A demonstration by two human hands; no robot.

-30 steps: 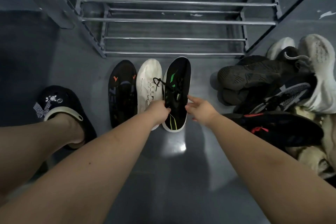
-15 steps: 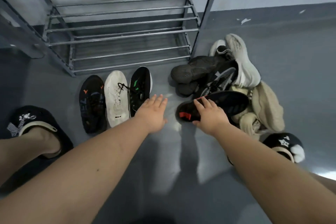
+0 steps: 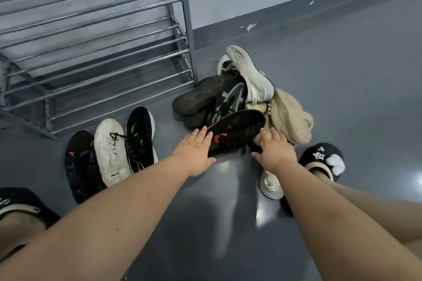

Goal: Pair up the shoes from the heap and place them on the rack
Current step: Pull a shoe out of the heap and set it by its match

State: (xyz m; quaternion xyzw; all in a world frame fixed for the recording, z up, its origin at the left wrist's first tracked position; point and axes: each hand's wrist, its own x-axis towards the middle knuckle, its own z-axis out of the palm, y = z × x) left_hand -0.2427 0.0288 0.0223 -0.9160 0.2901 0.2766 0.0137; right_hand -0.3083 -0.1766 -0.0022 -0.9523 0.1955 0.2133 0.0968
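The black shoe with red trim (image 3: 237, 131) lies on its side at the near edge of the heap (image 3: 242, 96), toe pointing up and right, heel end toward me. My left hand (image 3: 194, 153) is at its heel end, fingers straight and spread, fingertips touching the upper near the red mark. My right hand (image 3: 275, 149) sits just beside the shoe's right flank, fingers likewise straight and spread, over the pale shoes at that side of the heap; I cannot tell whether it touches the black shoe. Neither hand grips anything.

Behind the black shoe the heap holds a dark shoe sole-up (image 3: 196, 96), a black-and-white mesh shoe (image 3: 230, 98), a white shoe (image 3: 249, 70) and a beige shoe (image 3: 292, 116). A further white shoe (image 3: 270, 186) lies on the floor (image 3: 342, 64) under my right forearm.

Left of the heap, three shoes stand in a row in front of the rack (image 3: 96, 52): a black shoe with orange marks (image 3: 80, 164), a white shoe (image 3: 110, 150) and a black shoe with green marks (image 3: 140, 139). The rack shelves hold no shoes.

Compared with half a second ago, my left hand has moved from the row across to the black shoe with red trim, and my right hand has shifted from the shoe's top to its right side. The row of three is unchanged.

A black slipper (image 3: 322, 157) is worn on the foot at right.
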